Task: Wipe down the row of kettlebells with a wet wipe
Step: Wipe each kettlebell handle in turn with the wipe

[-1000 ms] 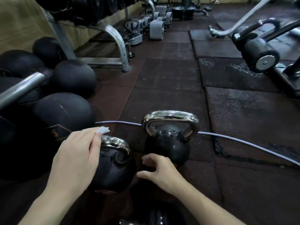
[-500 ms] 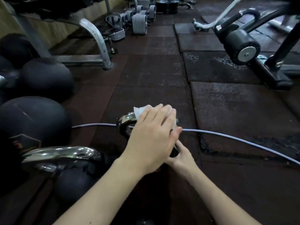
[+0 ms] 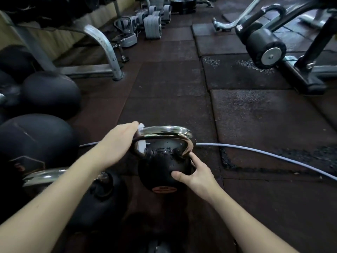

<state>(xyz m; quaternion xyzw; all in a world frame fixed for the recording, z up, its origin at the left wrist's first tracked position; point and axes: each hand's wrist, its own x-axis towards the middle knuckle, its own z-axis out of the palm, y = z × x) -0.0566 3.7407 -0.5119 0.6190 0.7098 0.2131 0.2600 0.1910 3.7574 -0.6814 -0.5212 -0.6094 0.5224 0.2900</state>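
Nearest kettlebell (image 3: 94, 194): round black body and shiny chrome handle, just left of the middle kettlebell and closer to the camera, partly hidden under the left forearm.
Right hand (image 3: 196, 175): thumb and fingers spread against the right flank of the middle kettlebell, index finger reaching up to the foot of the handle.
Middle kettlebell (image 3: 162, 170): smooth black ball speckled with droplets, orange label low on its front, upright on the floor.
Handle (image 3: 164, 131): thick polished chrome loop.
Left hand (image 3: 118, 143): closed over the handle's left bend, pressing the wipe to it.
Wipe (image 3: 141, 143): white, soft, folded around the chrome.
Cable (image 3: 255, 152): thin, pale, lying on the floor behind the middle kettlebell.
Floor (image 3: 255, 115): dark, grainy rubber tiles.
Balls (image 3: 51, 94): large, matte black, far left of the middle kettlebell.
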